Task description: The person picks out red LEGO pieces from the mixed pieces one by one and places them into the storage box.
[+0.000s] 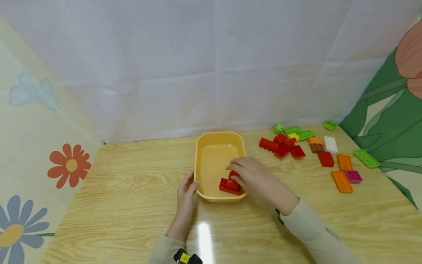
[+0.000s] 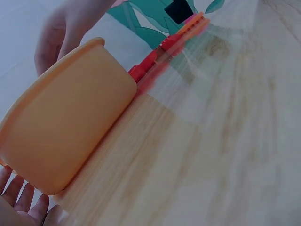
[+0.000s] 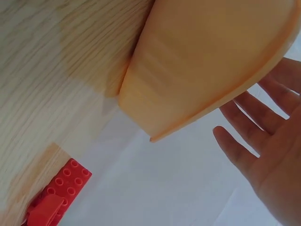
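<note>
A yellow plastic bin stands on the wooden table with a few red toy bricks in its near right corner. My left hand grips the bin's near left side, its thumb over the rim and its fingers along the outer wall. Reaching over the right rim, my right hand has its fingers just above the red bricks and partly hides them. In the right wrist view, the fingers of that right hand are spread loosely beyond the bin's rim, with nothing seen between them.
Right of the bin lies a pile of red bricks. Green plates, a white brick, orange plates and a magenta brick are scattered farther right. A white cloth hangs behind the table.
</note>
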Demonstrator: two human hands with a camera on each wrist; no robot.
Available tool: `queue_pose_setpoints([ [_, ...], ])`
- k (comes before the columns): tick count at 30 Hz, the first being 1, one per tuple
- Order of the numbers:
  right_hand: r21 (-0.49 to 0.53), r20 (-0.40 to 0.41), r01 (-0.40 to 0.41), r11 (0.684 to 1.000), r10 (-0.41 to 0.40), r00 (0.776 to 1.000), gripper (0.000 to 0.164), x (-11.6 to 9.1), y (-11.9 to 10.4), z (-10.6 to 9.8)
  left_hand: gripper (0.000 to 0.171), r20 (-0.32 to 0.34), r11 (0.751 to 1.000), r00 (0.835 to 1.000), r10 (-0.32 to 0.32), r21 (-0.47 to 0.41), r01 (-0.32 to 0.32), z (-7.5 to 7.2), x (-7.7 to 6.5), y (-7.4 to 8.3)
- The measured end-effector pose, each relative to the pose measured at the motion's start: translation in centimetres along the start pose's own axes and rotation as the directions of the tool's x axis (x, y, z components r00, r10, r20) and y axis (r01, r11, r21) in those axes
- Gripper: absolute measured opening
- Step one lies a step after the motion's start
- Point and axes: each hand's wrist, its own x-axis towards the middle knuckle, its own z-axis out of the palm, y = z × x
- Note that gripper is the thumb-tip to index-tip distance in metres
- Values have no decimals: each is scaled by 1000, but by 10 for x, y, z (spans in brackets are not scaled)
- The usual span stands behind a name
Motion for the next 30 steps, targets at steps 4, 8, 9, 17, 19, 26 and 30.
queue_pose_setpoints([
  [4,6,4,-25,1000,25,1000,27,1,6,1,47,1,1000,1000,5,5,-5,1,-1,-1],
  [8,24,23,-83,996,83,996,28,3,14,-2,47,1,1000,1000,15,17,-15,2,-1,-1],
  [9,22,24,-93,995,92,995,27,3,16,-2,47,4,1000,1000,12,15,-12,2,-1,-1],
  [17,5,-22,-96,995,96,995,27,7,38,2,48,10,999,999,-35,3,35,0,-2,0],
  [19,11,-43,-100,995,100,994,26,8,44,2,48,3,999,999,-34,11,34,-1,-2,0],
  [26,-25,-143,-117,993,113,983,22,10,73,2,48,-1,1000,1000,-23,11,23,-2,0,0],
  [30,-36,-158,-139,990,132,979,25,9,84,3,48,4,1000,1000,-24,10,24,-2,0,0],
])
